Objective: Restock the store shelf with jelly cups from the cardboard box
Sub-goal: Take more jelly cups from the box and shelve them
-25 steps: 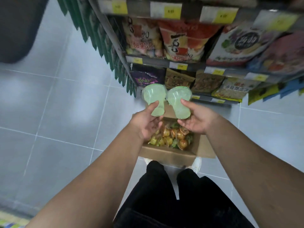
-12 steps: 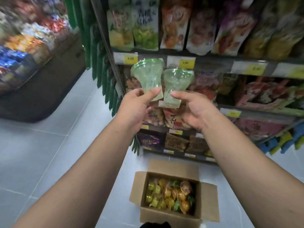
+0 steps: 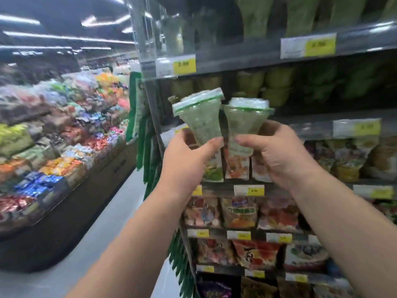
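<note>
My left hand (image 3: 186, 160) grips a pale green jelly cup (image 3: 200, 117) by its narrow base, lid up and tilted slightly left. My right hand (image 3: 277, 155) grips a second green jelly cup (image 3: 245, 123) the same way, close beside the first. Both cups are raised in front of the store shelf (image 3: 311, 123), level with a row of greenish jelly cups (image 3: 277, 82) standing on it. The cardboard box is out of view.
Below the cups, lower shelves hold bagged snacks (image 3: 238, 211) with yellow price tags (image 3: 184, 64). Green packets (image 3: 148, 160) hang along the shelf's left end. To the left across the aisle, a dark display bin (image 3: 71, 194) is piled with colourful candy.
Both hands have lifted the two jelly cups from above the box up to the higher shelf. The view has tilted up and the box has dropped out of sight.
</note>
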Motion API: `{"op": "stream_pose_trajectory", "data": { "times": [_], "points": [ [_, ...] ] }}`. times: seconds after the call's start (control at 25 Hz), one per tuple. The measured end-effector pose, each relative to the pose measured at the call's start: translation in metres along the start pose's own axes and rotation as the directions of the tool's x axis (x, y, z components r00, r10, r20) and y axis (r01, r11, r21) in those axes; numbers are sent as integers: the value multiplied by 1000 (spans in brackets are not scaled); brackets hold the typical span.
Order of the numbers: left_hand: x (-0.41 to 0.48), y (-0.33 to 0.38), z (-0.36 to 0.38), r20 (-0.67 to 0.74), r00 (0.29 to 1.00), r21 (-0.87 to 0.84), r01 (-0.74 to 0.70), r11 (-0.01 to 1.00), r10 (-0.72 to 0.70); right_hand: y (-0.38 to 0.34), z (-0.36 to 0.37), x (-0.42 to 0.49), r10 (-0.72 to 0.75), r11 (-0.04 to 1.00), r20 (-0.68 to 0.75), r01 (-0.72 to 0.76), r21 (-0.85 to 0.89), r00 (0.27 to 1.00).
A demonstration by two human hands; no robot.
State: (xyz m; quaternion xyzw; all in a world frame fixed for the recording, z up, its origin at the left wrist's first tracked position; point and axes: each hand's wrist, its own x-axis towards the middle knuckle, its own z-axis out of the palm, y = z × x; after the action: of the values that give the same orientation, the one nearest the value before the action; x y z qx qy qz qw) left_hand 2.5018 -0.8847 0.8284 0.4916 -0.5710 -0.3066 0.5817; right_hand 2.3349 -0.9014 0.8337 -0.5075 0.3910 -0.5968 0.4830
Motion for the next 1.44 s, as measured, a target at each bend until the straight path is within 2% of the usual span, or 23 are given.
{"op": "stream_pose_trajectory", "data": {
  "times": [0.2, 0.4, 0.68, 0.88, 0.96, 1.04, 1.12, 1.28, 1.44],
  "points": [
    [45, 57, -10, -67, 981, 9, -182, 983, 182, -59, 20, 32, -183, 982, 45, 185, -50, 982],
    [97, 108, -21, -141, 957, 163, -229, 960, 253, -121, 34, 74, -253, 955, 87, 263, -139, 964],
    [183, 131, -37, -191, 962, 416, -99, 904, 193, -159, 71, 146, -254, 855, -81, 185, -484, 964],
    [229, 120, -42, -189, 969, 552, -29, 833, 159, -160, 87, 176, -277, 739, -161, 103, -665, 947],
    [238, 113, -39, -209, 972, 589, 34, 807, 112, -159, 88, 179, -280, 655, -154, 72, -753, 948],
    [242, 108, -37, -245, 967, 605, 99, 790, 66, -158, 89, 179, -290, 586, -156, 46, -809, 944],
    [245, 105, -38, -268, 963, 584, 136, 800, 32, -156, 93, 181, -281, 565, -158, 30, -825, 947],
    [244, 102, -40, -283, 959, 570, 156, 807, 14, -151, 100, 183, -274, 500, -193, -32, -865, 942],
    [244, 104, -40, -288, 958, 574, 174, 800, -2, -146, 110, 186, -260, 385, -211, -100, -918, 942]
  ]
}}
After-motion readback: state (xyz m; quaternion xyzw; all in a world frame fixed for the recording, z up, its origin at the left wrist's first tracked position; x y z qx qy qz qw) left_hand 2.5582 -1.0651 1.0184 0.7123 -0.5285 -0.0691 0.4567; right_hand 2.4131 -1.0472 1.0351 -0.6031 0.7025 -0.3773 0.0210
